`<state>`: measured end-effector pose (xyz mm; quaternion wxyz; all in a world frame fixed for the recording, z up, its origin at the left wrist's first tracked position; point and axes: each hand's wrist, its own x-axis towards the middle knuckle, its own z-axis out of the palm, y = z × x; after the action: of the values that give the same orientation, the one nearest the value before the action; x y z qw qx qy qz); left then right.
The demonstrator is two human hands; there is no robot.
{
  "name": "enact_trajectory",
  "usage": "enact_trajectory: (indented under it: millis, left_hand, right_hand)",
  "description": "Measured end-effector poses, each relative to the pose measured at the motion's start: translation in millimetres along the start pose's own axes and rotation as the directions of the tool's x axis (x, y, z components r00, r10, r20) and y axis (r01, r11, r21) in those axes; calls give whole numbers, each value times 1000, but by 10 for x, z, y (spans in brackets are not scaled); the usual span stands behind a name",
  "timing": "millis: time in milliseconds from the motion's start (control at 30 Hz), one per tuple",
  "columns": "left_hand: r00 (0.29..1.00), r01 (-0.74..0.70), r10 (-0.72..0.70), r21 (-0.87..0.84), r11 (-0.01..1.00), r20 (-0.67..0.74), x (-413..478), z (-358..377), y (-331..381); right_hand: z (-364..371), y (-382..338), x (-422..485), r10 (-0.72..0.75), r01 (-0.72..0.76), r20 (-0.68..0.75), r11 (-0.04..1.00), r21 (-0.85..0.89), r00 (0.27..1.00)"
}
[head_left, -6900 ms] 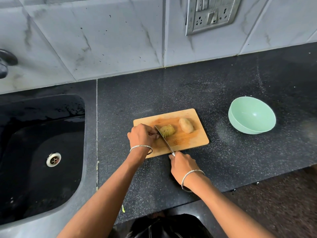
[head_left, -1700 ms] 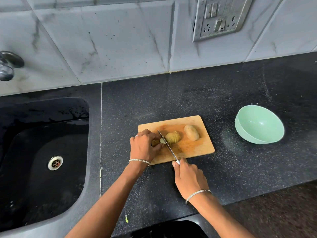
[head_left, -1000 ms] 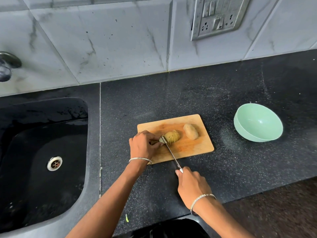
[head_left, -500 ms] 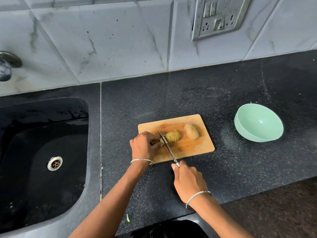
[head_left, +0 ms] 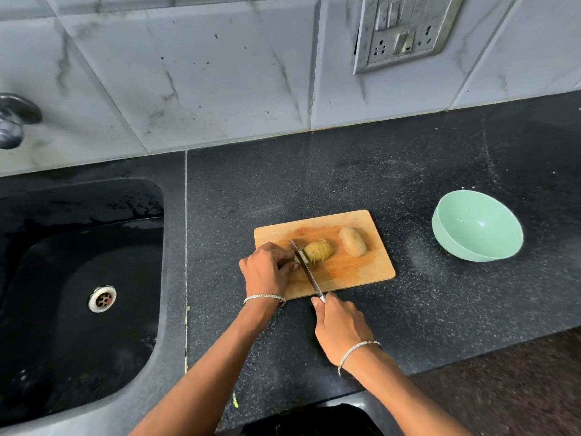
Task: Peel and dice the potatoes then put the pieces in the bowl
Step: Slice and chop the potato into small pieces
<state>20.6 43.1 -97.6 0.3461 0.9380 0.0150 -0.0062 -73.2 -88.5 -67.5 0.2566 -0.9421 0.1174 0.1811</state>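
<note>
**A:** Which step is this?

**B:** Slicing, I judge. The left hand [head_left: 266, 272] pins the left end of a potato [head_left: 318, 250] on the cutting board [head_left: 361, 272], in the middle of the frame. Its fingers [head_left: 283, 255] are curled down onto it. Cuts already fan across the potato's right part.

**A:** And the other hand?

**B:** The right hand [head_left: 341, 328] is clenched around the handle of a knife [head_left: 306, 268] at the board's lower edge. The blade slants up-left and sits in the potato, right beside the left fingertips.

**A:** Anything in the bowl?

**B:** The green bowl [head_left: 478, 226] stands on the desk [head_left: 408, 171] at the right of the frame, well apart from the board. No pieces show in it. A second potato [head_left: 352, 242] lies whole just right of the sliced one.

**A:** What does the next move call for?

**B:** Probably finishing this stroke, then edging the holding fingers left, since little potato remains under them. The slices need crosswise cuts to become dice, so the task looks early. Whether the skin is off, I cannot tell.
</note>
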Motion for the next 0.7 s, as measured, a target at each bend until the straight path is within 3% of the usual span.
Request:
enact_trajectory:
  millis: [400, 700]
  left_hand:
    - [1000, 8, -10, -53, 999, -24, 21, 71, -76]
    - [999, 34, -34, -65, 997, -1, 45, 65, -80]
  right_hand:
    - [89, -25, 0, -56, 33, -85, 969, -246, 995]
    - [38, 121, -166, -46, 41, -27, 988, -146, 999]
